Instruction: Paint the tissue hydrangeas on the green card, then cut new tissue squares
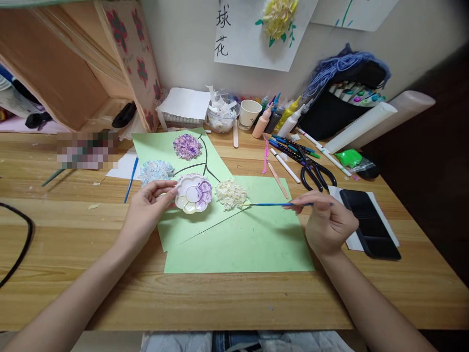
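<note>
My left hand (155,199) grips the edge of a white flower-shaped paint palette (191,194) with purple and pale yellow paint in its wells. Between the fingers of my right hand (328,220) is a thin blue paintbrush (274,204), its tip at the right edge of a cream paper-shred flower (232,194). That flower lies on light green paper (220,230), where two sheets overlap. A purple shredded flower (187,146) and a light blue one (157,171) sit on the upper sheet, joined by drawn black stems (205,151). The palette hangs over the sheet, hiding part of the stems.
Paint bottles (263,121), a paper cup (249,114) and a bowl of paper scraps (222,115) line the wall. Black scissors (315,171), pens (289,146) and a black paint case (370,222) lie at right. Another blue brush (131,180) rests at left, near a painted cardboard box (128,63).
</note>
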Available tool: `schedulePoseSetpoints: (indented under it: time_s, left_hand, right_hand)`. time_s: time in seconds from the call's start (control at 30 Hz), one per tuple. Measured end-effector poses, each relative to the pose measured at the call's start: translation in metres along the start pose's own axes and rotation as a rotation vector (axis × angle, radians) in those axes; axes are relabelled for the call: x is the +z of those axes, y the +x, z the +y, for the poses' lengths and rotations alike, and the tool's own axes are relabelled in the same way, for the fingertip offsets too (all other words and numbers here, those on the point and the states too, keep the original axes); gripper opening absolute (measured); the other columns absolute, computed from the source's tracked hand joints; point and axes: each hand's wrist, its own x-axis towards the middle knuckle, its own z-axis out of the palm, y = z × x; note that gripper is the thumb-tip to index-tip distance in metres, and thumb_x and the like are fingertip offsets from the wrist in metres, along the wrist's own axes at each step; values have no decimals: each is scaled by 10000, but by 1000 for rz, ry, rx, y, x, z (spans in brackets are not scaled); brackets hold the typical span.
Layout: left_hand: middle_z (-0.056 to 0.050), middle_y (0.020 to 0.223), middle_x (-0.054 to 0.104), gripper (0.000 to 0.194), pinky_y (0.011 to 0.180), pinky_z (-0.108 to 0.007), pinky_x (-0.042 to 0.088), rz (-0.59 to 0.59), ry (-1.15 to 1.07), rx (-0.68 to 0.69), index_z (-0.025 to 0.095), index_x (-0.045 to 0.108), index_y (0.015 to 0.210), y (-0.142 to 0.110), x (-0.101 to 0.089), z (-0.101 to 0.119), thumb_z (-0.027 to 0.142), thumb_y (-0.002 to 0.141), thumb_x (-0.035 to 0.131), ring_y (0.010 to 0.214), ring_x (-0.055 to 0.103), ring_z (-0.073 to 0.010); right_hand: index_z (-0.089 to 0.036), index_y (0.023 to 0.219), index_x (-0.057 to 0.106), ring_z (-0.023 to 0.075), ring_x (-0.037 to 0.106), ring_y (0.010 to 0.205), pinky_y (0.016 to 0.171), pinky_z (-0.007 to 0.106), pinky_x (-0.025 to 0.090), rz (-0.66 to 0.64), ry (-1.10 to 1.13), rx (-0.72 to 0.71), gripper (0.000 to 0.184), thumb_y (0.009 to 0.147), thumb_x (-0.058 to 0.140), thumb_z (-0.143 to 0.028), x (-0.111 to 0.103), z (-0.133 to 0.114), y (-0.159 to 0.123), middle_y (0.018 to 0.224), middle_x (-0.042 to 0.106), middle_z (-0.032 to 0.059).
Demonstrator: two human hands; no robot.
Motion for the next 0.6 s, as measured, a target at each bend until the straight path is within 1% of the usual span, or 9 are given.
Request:
schedulePoseSetpoints:
  time_s: [0.07,0.17,0.23,0.3,0.43,0.6]
  left_hand:
    - [-51,954,672,340,727,-245,546,-12,9,5,173,658,950,0,0,0,354,669,721,872,635,-176]
    - [-54,952,668,345,721,-239,545,-24,-1,1,168,655,948,0,1,-1,356,666,722,876,627,-175]
    - [-56,949,665,357,717,-245,547,-29,-9,2,161,654,947,0,1,-1,360,659,726,874,625,-178]
    - [-64,964,663,378,707,-255,550,-39,-14,1,154,653,952,0,1,-2,371,652,728,868,626,-183]
    - [-72,973,669,407,683,-249,547,-51,-19,-9,150,652,960,0,1,-2,387,639,733,856,627,-183]
    - [-62,961,675,379,682,-228,539,-53,-29,-14,159,656,941,0,1,-1,375,640,739,863,627,-176]
  right_hand:
    - [-250,714,702,168,558,469,429,316,410,0,-11,4,306,898,487,-365,0,0,0,567,654,22]
    - [-263,702,699,172,552,469,436,323,397,85,-3,-17,323,903,478,-387,0,-1,1,565,650,26]
    - [-269,675,691,176,538,456,434,329,386,112,4,-4,339,900,477,-406,0,-1,1,545,637,27]
    - [-266,664,686,179,539,453,422,329,381,77,15,22,342,896,481,-411,0,-1,1,528,626,26]
    - [-252,706,695,180,567,488,419,320,395,-63,45,37,322,902,477,-385,0,0,-3,545,638,26]
    - [-259,754,703,172,560,502,448,321,405,-125,41,21,285,910,474,-321,0,0,-5,588,657,29]
